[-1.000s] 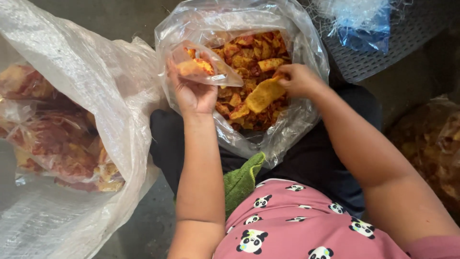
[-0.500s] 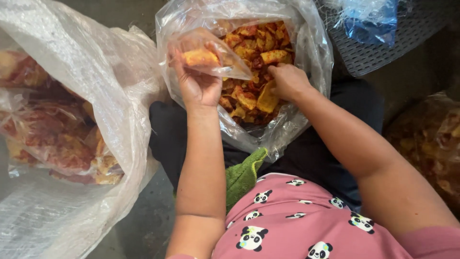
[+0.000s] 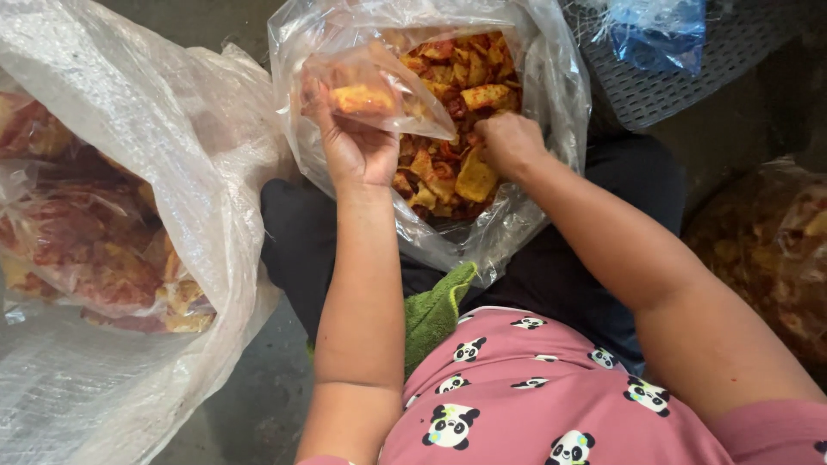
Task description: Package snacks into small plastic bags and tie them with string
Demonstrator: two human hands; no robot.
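Left hand [image 3: 357, 151] pinched a small clear bag [image 3: 375, 86] by its lower edge, above the left half of the big open chip bag [image 3: 551, 95] on the lap; small bag's long axis ran left-right, its mouth direction unclear. Right hand [image 3: 510, 142] was closed over orange chips [image 3: 465, 176] inside the big bag, fingers hidden. Sack of packed bags [image 3: 103, 250] at left was cut off by the frame.

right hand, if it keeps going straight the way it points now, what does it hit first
The right hand points down into the big bag, so it would likely meet the chips first; it may already touch them, depth is unclear.
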